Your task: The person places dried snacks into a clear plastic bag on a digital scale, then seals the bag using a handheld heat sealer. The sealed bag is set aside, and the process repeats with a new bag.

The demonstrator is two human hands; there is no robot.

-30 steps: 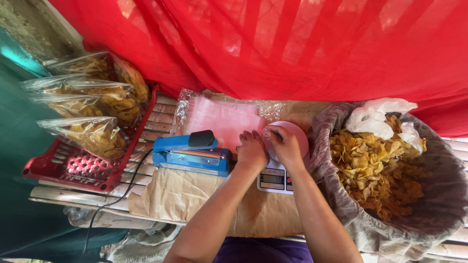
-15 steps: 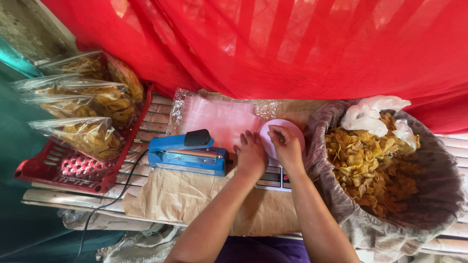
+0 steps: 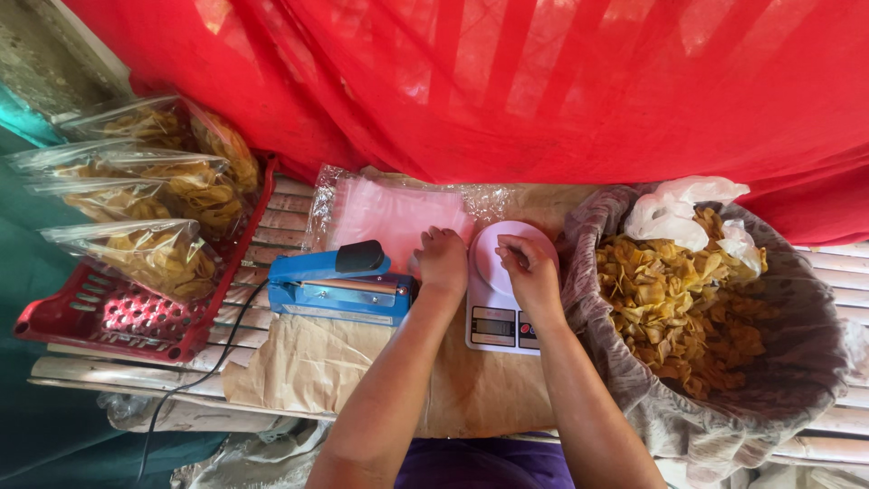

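Right now both hands sit at the kitchen scale [image 3: 507,303], a small white one with a round pink-white platform and a dark display at its near edge. It lies on brown paper [image 3: 335,362] on the slatted bench [image 3: 833,263], between a blue heat sealer [image 3: 339,288] and a cloth-lined basket [image 3: 797,362] heaped with yellow chips [image 3: 679,308].

The left hand [image 3: 442,263] rests knuckles-up at the platform's left rim, just by a stack of clear pink-tinted bags [image 3: 389,213]; its fingers are curled under, and I cannot tell whether they pinch a bag edge. The right hand [image 3: 529,267] lies on the platform with fingertips drawn together; whether anything is between them is hidden.

What could go wrong: a hand's weight on the platform would likely skew any reading. The thin, slippery bags could slide off the stack or come up two at a time. The sealer sits close to the left wrist, so a careless sweep might knock it or snag its black cord [image 3: 195,380], which trails off the bench edge.

A red crate [image 3: 109,317] holding filled chip bags [image 3: 158,254] stands at the far left, with red cloth [image 3: 543,81] hanging behind.
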